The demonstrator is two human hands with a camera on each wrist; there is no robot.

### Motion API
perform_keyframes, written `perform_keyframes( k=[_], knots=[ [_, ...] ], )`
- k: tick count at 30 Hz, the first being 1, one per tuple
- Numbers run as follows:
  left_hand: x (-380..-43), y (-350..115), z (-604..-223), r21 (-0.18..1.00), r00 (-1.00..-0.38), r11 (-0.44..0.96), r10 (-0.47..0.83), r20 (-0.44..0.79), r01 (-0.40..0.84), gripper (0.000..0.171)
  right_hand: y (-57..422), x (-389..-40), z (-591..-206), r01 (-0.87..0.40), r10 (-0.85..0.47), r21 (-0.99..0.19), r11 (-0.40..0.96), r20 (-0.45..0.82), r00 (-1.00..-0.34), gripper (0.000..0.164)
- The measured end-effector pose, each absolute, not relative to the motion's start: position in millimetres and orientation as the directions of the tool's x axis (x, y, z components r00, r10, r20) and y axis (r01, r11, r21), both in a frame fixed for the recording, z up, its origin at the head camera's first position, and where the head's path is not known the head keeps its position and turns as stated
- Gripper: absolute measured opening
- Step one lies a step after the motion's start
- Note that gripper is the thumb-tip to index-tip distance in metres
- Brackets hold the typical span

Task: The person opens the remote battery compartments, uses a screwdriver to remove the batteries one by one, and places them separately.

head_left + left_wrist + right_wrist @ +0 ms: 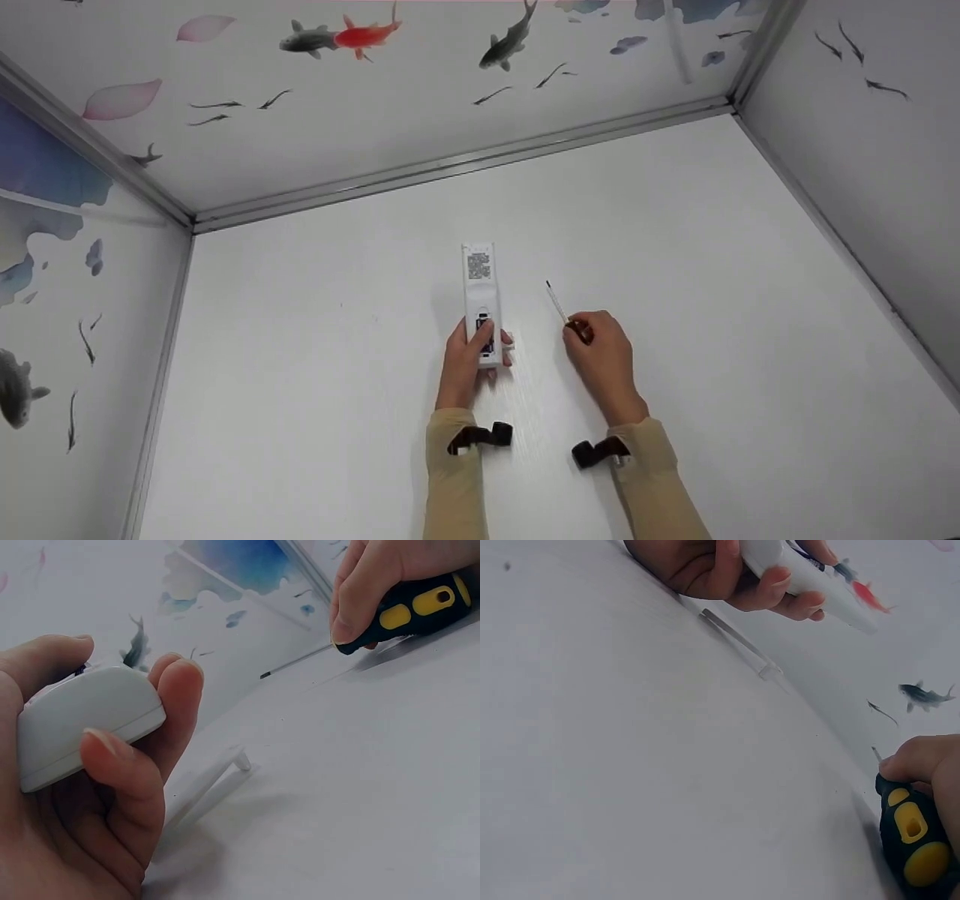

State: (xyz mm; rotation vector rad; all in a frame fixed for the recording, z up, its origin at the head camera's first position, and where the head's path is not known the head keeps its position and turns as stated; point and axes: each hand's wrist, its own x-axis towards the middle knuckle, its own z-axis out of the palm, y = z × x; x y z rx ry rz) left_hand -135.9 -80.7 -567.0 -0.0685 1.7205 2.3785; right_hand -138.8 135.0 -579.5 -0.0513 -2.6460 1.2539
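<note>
A white remote control (481, 294) lies back side up in my left hand (457, 367), its printed label towards the far end. The fingers wrap around its near half, and the thumb lies over the uncovered battery compartment, where dark batteries (489, 347) show. My right hand (609, 367), to the right, grips a screwdriver by its dark green and yellow handle (424, 611). Its thin shaft (556, 301) points up and left, the tip apart from the remote. A white battery cover (741, 643) lies on the table beside the left hand, mostly hidden in the head view.
The white table (315, 390) is bounded by a back wall (420, 105) and side walls with painted fish and petals. Grey metal rails (465, 166) run along the table's edges. Each wrist bears a small black camera (501, 434) over a beige sleeve.
</note>
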Motion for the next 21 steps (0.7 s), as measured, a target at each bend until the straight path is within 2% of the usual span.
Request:
perform_keyframes(
  k=[11,16,21],
  knots=[
    [-135.4,-80.6,-564.3,0.944,-0.978,-0.268,0.128,-0.162,-0.192,0.044,130.8,-140.5,-578.4,-0.051,0.127,-0.724,0.688,0.188,-0.974,0.017],
    [-136.2,-81.6,-564.2,0.953,-0.977,-0.238,0.145,-0.158,-0.189,0.037,130.0,-141.0,-577.4,-0.024,0.133,-0.733,0.680,0.155,-0.979,0.017],
    [-136.7,-81.3,-565.4,0.954,-0.977,-0.234,0.146,-0.157,-0.189,0.038,130.0,-141.6,-577.1,-0.010,0.133,-0.736,0.677,0.136,-0.982,0.018]
  ],
)
